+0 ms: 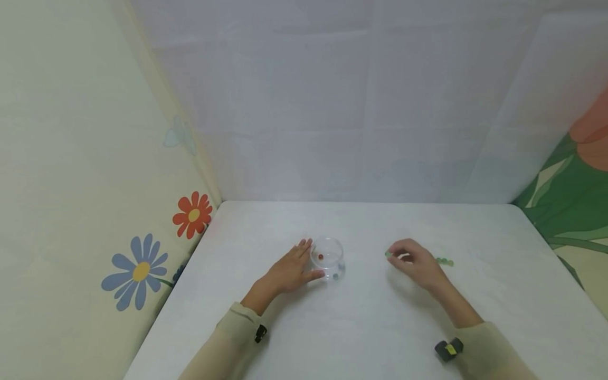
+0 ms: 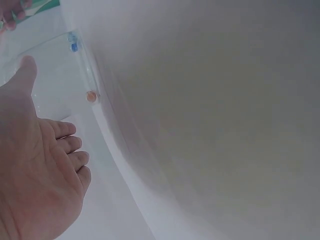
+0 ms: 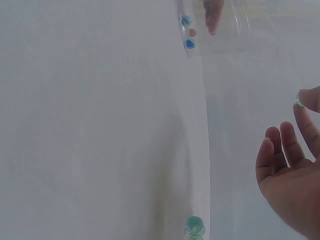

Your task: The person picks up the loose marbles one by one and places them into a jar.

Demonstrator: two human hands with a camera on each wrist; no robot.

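Two bare hands, left hand (image 1: 288, 272) and right hand (image 1: 415, 264), each emerging from a long, pale beige fabric sleeve. Left pale beige sleeve (image 1: 223, 345) ending in a cuff with a darker seam line just below the wrist. Small black clip-like device (image 1: 259, 333) fixed at that cuff's edge. Right pale beige sleeve (image 1: 494, 356) ending at the forearm, with a small black block bearing a yellow patch (image 1: 448, 349) just beside its cuff. No rings or watch visible.
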